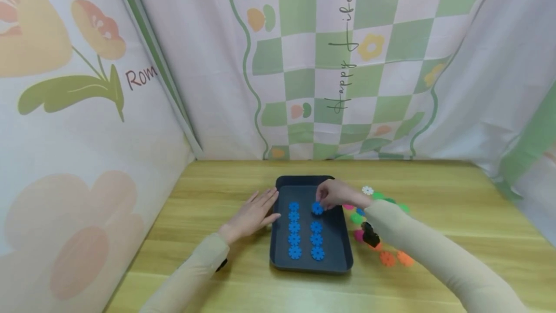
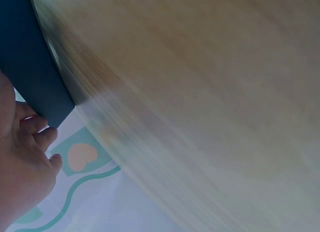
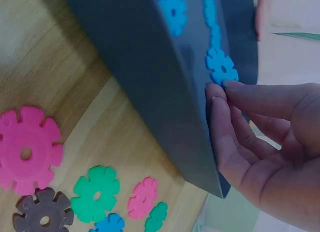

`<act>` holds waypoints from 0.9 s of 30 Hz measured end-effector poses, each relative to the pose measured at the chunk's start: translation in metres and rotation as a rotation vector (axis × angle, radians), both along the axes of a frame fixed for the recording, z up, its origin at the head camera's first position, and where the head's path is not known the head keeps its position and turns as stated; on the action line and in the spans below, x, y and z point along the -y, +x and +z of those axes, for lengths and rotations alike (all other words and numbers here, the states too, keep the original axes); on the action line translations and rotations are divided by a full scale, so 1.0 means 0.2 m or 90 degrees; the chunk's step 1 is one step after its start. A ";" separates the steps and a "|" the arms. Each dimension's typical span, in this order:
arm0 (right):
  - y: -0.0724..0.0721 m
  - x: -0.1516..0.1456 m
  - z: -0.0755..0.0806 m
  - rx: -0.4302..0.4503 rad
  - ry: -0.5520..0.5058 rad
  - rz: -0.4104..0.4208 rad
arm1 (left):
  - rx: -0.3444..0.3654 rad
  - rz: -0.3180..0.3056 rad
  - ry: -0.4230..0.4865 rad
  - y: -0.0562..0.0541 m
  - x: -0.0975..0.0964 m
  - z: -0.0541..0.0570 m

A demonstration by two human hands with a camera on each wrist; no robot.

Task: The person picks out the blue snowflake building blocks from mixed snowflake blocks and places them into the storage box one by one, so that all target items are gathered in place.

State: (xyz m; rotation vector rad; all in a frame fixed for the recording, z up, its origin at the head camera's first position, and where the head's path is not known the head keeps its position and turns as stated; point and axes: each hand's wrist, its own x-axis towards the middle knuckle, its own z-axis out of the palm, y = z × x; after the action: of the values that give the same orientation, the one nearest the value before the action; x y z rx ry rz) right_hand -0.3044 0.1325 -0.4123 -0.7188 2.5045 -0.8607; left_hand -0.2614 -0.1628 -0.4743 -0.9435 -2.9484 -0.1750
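A dark grey tray (image 1: 332,262) lies on the wooden table with two columns of blue notched plastic discs inside. The left column (image 1: 294,227) holds several discs; three more (image 1: 316,239) line up in the right column. Over the tray, at the far end of the right column, my right hand (image 1: 333,194) pinches another blue disc (image 3: 221,66) between thumb and fingertips. My left hand (image 1: 256,214) rests with straight fingers along the tray's left rim; the left wrist view shows that hand (image 2: 30,157) beside the tray's dark wall (image 2: 35,56).
Loose notched discs lie right of the tray, partly behind my right forearm: orange (image 1: 387,258), white (image 1: 368,190), pink (image 3: 30,149), green (image 3: 96,194) and dark ones (image 3: 44,214). A patterned curtain (image 1: 299,52) hangs behind the table (image 1: 208,192), another cloth at left.
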 end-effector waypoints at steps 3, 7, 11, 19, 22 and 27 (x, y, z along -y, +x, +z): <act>-0.01 0.03 -0.02 0.007 0.022 -0.015 | 0.003 0.002 0.002 0.00 0.00 0.00; 0.00 0.05 -0.05 0.015 0.029 -0.024 | 0.009 0.001 0.003 0.01 0.00 0.01; 0.01 0.05 -0.06 0.014 0.021 -0.023 | 0.009 0.003 -0.001 0.01 0.00 0.01; 0.02 0.06 -0.08 0.014 0.019 -0.023 | 0.010 0.005 -0.002 0.00 0.00 0.01; 0.02 0.06 -0.08 0.014 0.017 -0.029 | 0.008 0.004 -0.003 0.00 0.00 0.01; 0.03 0.07 -0.08 0.017 0.017 -0.044 | 0.009 0.002 0.002 0.00 0.00 0.01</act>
State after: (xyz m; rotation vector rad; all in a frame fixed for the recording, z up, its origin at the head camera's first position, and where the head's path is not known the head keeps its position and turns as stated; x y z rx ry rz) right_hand -0.2982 0.1187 -0.4289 -0.6109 2.5258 -0.8532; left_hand -0.2605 -0.1634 -0.4733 -0.9416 -2.9614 -0.1868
